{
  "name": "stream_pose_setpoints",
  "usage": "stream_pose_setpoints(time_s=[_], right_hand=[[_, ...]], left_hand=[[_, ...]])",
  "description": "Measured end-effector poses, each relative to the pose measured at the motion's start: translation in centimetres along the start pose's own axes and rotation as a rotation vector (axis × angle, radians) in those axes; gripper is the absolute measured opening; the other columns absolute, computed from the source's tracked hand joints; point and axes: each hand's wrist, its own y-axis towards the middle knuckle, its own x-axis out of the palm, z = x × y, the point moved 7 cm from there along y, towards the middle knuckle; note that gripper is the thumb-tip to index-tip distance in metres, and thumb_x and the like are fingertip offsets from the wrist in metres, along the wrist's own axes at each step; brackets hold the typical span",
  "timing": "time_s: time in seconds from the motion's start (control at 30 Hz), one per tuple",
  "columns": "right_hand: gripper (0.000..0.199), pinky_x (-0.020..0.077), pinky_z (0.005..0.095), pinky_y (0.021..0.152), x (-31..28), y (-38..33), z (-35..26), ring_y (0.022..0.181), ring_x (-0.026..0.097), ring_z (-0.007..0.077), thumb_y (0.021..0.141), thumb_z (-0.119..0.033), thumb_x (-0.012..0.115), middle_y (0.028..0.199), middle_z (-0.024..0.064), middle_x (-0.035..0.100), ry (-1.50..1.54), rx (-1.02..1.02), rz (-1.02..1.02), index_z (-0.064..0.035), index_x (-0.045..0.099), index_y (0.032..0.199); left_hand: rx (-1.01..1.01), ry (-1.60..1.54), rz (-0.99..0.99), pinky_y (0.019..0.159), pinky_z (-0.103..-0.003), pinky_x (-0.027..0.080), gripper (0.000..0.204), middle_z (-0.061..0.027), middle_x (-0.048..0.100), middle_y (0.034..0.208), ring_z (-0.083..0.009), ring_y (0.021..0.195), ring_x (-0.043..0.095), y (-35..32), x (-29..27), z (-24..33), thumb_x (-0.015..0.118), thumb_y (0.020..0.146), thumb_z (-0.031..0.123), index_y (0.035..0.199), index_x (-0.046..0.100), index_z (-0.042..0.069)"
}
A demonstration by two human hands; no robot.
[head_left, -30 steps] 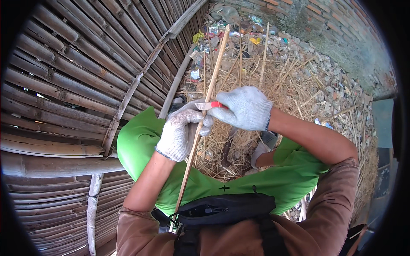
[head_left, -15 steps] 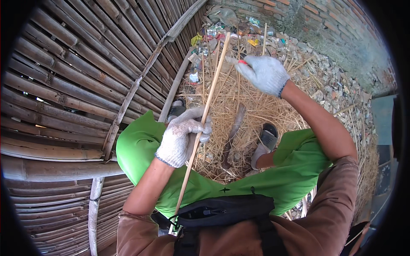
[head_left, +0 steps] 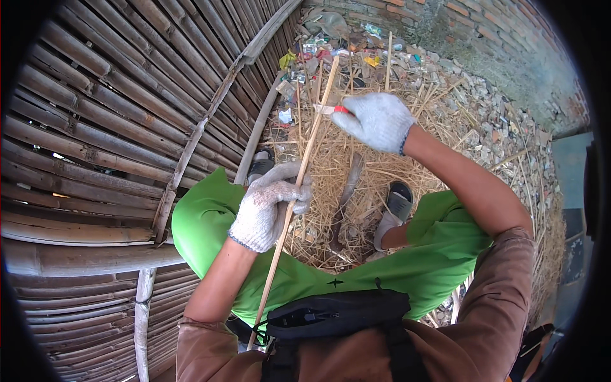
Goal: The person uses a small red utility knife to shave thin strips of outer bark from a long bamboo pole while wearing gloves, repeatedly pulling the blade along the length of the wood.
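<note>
A long, thin, pale bamboo strip runs slantwise from beside my waist up and away in front of me. My left hand, in a whitish knitted glove with dirt marks, is closed round its middle. In my right hand, gloved the same way, is a small knife with a red part at its grip. Its pale blade crosses the strip near the far end and appears to touch it. The fingers hide most of the knife's handle.
Pale shavings cover the ground round my feet, with a long curved grey-brown piece among them. A bamboo slat wall rises on the left, a brick wall at the far right. Mixed litter lies at the back.
My right hand has come left and slightly nearer, bringing the knife blade onto the bamboo strip. The left hand keeps its hold, and the strip has shifted slightly.
</note>
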Motion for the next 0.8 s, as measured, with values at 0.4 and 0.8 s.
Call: stream_pose_setpoints(time_s=[0.4, 0.8], right_hand=[[0.065, 0.0606, 0.0567, 0.083, -2.8, 1.5, 4.7, 0.092, 0.076, 0.0448, 0.11, -0.065, 0.042, 0.1, 0.0232, 0.078, -0.022, 0.096, 0.203, -0.0083, 0.074, 0.106], [0.064, 0.0614, 0.055, 0.087, -3.6, 1.4, 5.6, 0.094, 0.077, 0.0428, 0.111, -0.062, 0.042, 0.098, 0.021, 0.079, -0.153, 0.121, 0.072, -0.0091, 0.077, 0.107]], left_hand=[[-0.039, 0.082, -0.051, 0.064, -0.03, 0.048, 0.05, -0.0131, 0.063, 0.097, -0.0174, 0.073, 0.056, -1.2, -1.2, -0.1, 0.07, 0.084, 0.005, 0.132, 0.062, -0.009], [0.122, 0.894, 0.126, 0.048, -0.021, 0.041, 0.034, 0.0036, 0.063, 0.077, -0.004, 0.053, 0.053, -1.3, 0.4, -0.2, 0.056, 0.116, 0.027, 0.134, 0.066, 0.0]])
